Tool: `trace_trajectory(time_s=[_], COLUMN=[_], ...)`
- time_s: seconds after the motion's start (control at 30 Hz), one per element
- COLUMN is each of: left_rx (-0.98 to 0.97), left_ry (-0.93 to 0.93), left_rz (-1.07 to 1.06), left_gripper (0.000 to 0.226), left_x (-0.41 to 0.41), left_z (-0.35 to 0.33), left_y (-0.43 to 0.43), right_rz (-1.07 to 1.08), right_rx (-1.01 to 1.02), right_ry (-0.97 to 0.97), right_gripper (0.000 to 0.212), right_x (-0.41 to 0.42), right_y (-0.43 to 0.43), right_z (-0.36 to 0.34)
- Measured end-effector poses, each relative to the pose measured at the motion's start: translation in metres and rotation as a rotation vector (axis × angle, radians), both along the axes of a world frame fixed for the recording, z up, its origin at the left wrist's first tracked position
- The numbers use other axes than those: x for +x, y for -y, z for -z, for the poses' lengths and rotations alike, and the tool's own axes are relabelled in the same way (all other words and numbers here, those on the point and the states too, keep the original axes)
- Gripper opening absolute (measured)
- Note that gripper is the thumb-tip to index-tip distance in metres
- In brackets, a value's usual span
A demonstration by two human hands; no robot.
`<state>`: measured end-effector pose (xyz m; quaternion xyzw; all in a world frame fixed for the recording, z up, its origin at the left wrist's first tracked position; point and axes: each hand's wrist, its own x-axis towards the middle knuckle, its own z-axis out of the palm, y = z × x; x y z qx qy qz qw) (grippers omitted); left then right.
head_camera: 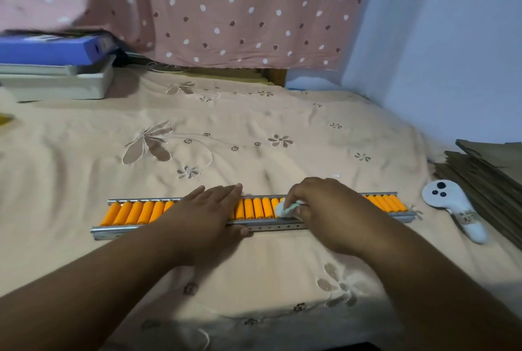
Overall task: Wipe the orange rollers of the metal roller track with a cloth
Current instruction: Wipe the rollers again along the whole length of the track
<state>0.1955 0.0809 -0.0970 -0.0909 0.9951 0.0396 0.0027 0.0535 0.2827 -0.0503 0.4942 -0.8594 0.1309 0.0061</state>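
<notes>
Orange rollers (254,208) needed firm strokes: right hand (324,209) pinched the cloth (285,207), left hand (209,211) lay flat, steadying the track (113,232).

A single head-worn wide-angle camera looks forward and down, close over the peach embroidered bed cover (254,130), toward the pink dotted curtain (226,12) behind.

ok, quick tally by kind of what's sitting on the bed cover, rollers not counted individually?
Roller track: 1
Cloth: 1
White handheld controller: 1
Stack of books and boxes: 1
Pile of brown cardboard sheets: 1
Hands: 2, left hand, right hand
Total: 7
</notes>
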Motion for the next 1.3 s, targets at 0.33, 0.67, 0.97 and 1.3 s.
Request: trace_trajectory(time_s=[0.33, 0.67, 0.97, 1.3], left_rx=[-0.014, -0.023, -0.021, -0.026], left_ry=[-0.048, -0.079, -0.069, -0.156], left_rz=[-0.029, -0.032, -0.069, -0.078], left_gripper=[0.111, 0.114, 0.111, 0.112], left_x=[0.011, 0.018, 0.034, 0.045], left_z=[0.001, 0.005, 0.008, 0.015], left_y=[0.007, 0.017, 0.032, 0.047], right_rz=[-0.032, -0.025, -0.071, -0.081], right_rx=[-0.253, -0.334, -0.105, -0.323], right_ry=[-0.079, 0.113, 0.179, 0.004], right_gripper=[0.047, 0.024, 0.019, 0.038], right_x=[0.03, 0.028, 0.049, 0.083], right_y=[0.024, 0.06, 0.038, 0.084], right_z=[0.04, 0.015, 0.005, 0.044])
